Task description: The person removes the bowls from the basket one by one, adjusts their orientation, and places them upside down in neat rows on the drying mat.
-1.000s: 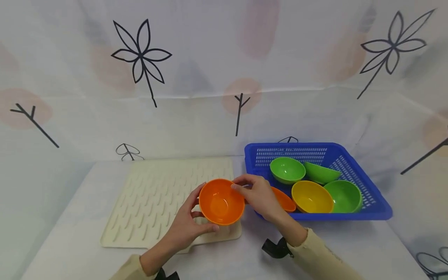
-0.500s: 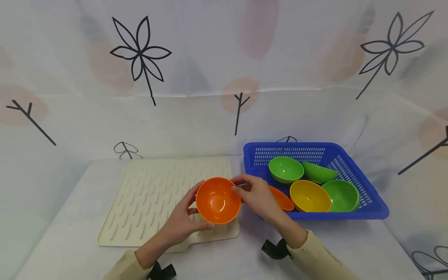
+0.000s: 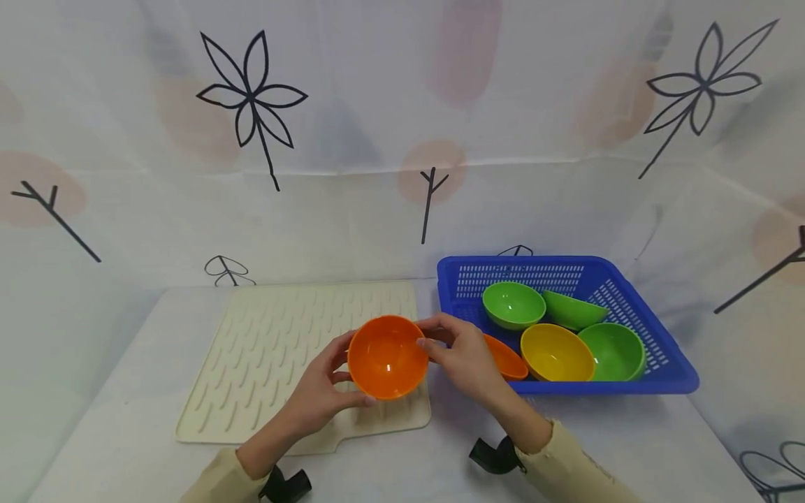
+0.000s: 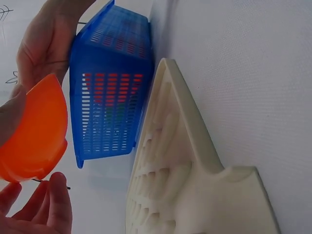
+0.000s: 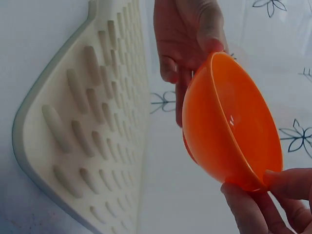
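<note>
An orange bowl [image 3: 388, 358] is held between both hands over the near right part of a cream drying mat [image 3: 283, 356], its inside tilted toward the head camera. My left hand [image 3: 319, 395] grips it from the left, thumb at the lower rim and fingers along the side. At the upper right rim my right hand [image 3: 464, 356] pinches the bowl, thumb inside and fingers behind. The right wrist view shows the bowl [image 5: 224, 126] side-on, raised off the ridged mat [image 5: 73, 126].
A blue basket [image 3: 654, 388] stands at the right, holding several bowls: green bowls [image 3: 514, 307], a yellow bowl [image 3: 557, 355] and another orange bowl [image 3: 506, 358] partly behind my right hand. Patterned white cloth [image 3: 352, 223] hangs behind the table.
Both hands have shifted the orange bowl slightly left and up in the head view. Their hold on it looks the same, and the basket's bowls stay in place.
</note>
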Demonstrator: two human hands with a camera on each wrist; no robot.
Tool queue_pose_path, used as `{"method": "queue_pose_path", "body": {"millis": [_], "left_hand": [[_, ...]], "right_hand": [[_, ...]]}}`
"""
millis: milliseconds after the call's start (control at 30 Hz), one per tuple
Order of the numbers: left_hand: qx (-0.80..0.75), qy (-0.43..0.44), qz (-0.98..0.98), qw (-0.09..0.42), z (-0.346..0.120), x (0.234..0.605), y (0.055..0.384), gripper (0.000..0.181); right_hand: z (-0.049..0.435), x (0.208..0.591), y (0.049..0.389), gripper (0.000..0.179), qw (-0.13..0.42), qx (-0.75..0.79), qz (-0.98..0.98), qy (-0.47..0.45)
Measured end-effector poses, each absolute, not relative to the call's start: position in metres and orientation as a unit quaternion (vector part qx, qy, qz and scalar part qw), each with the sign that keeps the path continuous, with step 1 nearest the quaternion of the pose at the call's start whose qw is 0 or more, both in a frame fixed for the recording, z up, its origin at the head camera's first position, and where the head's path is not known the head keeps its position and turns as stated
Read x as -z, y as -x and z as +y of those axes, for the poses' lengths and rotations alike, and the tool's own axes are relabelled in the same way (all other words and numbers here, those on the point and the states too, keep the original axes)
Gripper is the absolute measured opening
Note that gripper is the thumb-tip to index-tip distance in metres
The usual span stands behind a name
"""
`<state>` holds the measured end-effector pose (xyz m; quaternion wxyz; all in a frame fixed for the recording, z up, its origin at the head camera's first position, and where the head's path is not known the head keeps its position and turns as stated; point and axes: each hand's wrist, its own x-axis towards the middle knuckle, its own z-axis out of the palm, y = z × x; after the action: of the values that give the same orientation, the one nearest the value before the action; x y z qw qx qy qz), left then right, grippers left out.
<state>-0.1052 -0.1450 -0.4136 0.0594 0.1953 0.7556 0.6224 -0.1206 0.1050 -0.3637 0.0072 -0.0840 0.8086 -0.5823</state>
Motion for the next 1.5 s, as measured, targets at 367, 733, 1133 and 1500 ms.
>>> {"method": "queue_pose_path", "body": {"millis": [367,733,1133,1500], "left_hand": [[-0.663,-0.194,0.720,0.068,-0.149,0.415,0.104,0.080],[-0.647,-0.211,0.733,0.010,-0.158,0.411,0.105,0.076],[-0.579,-0.233,0.781,-0.044,-0.158,0.408,0.105,0.075],[-0.515,-0.251,0.814,-0.096,-0.149,0.408,0.102,0.075]], "right_hand": [[0.104,0.364,0.116,0.025,0.007,0.626,0.773,0.103],[0.104,0.365,0.113,0.034,0.014,0.584,0.806,0.098],[0.101,0.359,0.116,0.037,0.006,0.571,0.814,0.107],[0.094,0.360,0.120,0.034,0.018,0.564,0.820,0.101]]}}
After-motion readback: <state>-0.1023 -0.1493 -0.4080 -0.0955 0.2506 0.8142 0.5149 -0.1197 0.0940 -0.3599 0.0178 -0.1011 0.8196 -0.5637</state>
